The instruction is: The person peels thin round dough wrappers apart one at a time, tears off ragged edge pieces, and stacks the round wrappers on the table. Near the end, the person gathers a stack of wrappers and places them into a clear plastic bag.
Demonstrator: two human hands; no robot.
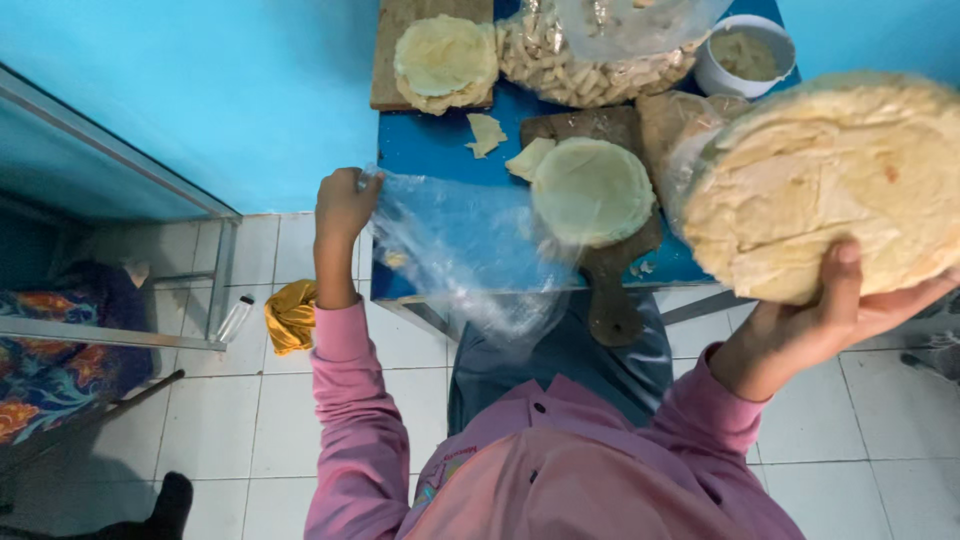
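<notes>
My right hand (830, 320) holds up a thick stack of round, pale yellow flat dough sheets (830, 180), raised close to the camera at the right. My left hand (343, 205) grips the edge of a clear plastic bag (455, 250) that lies across the front of the blue table (420, 145). Beside the bag, a smaller round stack of sheets (592, 190) rests on a dark wooden paddle board (610, 290). Another round stack (445, 62) sits on a wooden board at the back.
A clear bag of pale finger-shaped pieces (585, 65) and a white bowl (745, 55) stand at the table's back. Loose dough scraps (487, 132) lie on the table. On the white tiled floor lie a yellow cloth (292, 315) and a metal frame (215, 280), left.
</notes>
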